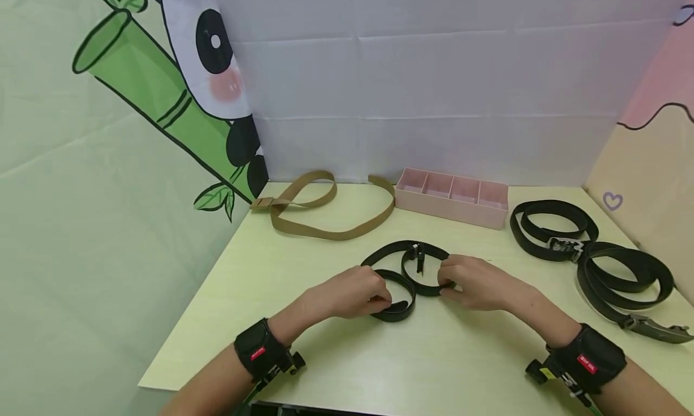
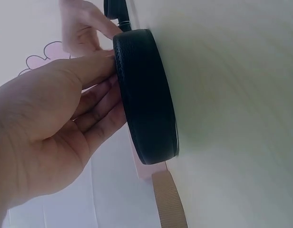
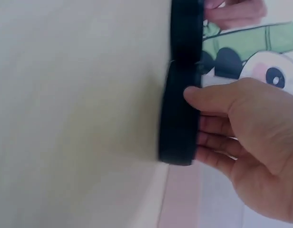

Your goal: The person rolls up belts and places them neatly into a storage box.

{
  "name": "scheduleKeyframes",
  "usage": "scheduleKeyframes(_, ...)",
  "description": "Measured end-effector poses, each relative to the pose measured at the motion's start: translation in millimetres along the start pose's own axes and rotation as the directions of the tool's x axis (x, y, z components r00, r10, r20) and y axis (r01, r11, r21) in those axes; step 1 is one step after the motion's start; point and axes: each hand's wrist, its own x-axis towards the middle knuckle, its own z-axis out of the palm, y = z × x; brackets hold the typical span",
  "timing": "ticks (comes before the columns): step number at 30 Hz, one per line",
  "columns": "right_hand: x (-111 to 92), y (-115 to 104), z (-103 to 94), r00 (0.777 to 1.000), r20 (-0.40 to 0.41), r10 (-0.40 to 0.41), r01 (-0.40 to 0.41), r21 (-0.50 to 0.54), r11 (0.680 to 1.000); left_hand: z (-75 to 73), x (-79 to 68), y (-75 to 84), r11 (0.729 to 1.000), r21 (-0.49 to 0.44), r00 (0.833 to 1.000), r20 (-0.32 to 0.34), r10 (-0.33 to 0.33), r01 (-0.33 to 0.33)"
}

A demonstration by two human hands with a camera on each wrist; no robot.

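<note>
A black leather belt (image 1: 398, 245) stands on its edge in the middle of the table, wound into two coils joined by an arc. My left hand (image 1: 349, 292) grips the left coil at its near left side. In the left wrist view, thumb and fingers reach that black strap (image 2: 145, 97), partly hidden behind it. The right coil has a small buckle (image 1: 418, 258) inside its loop. My right hand (image 1: 479, 282) pinches this coil from the right; in the right wrist view the thumb lies on the outer face of the strap (image 3: 177, 128), fingers behind.
A tan webbing belt (image 1: 336, 234) lies loosely looped at the back left. Beside it stands a pink compartment box (image 1: 450, 210). Two coiled black belts (image 1: 553, 208) (image 1: 629, 253) with metal buckles lie at the right. A dark object (image 1: 303, 410) shows at the near edge.
</note>
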Motion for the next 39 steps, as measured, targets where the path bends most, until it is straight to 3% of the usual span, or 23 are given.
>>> scheduleKeyframes(6,-17,18,-2.5,0.996,0.004,0.087,-0.087,0.01,0.996,-0.1,-0.9,-1.6,1.0,0.013,0.999,0.017,-0.027,0.027)
scheduleKeyframes(12,-38,41,-12.8,0.987,0.011,0.163,-0.162,-0.055,0.985,-0.5,-4.2,-3.5,0.999,0.027,0.999,0.011,-0.039,0.038)
scheduleKeyframes(20,-76,72,-31.5,0.942,0.059,0.33,-0.323,-0.102,0.941,-2.2,-7.5,-3.8,0.996,0.048,0.997,0.03,-0.074,0.072)
scheduleKeyframes(24,-89,84,-37.8,0.931,0.1,0.352,-0.343,-0.097,0.934,-2.3,-8.8,-4.2,0.995,0.063,0.996,0.03,-0.078,0.076)
scheduleKeyframes(29,-101,95,-44.0,0.92,0.081,0.382,-0.372,-0.116,0.921,-3.9,-13.9,-4.7,0.997,0.049,0.998,0.014,-0.066,0.065)
scheduleKeyframes(34,-99,93,-43.9,0.917,0.091,0.388,-0.381,-0.08,0.921,4.0,-22.0,-8.3,0.999,0.039,0.999,-0.047,-0.007,0.009)
scheduleKeyframes(39,-92,86,-44.8,0.926,0.137,0.352,-0.353,-0.015,0.935,10.0,-24.1,-7.9,0.998,0.058,0.997,-0.078,0.002,0.003)
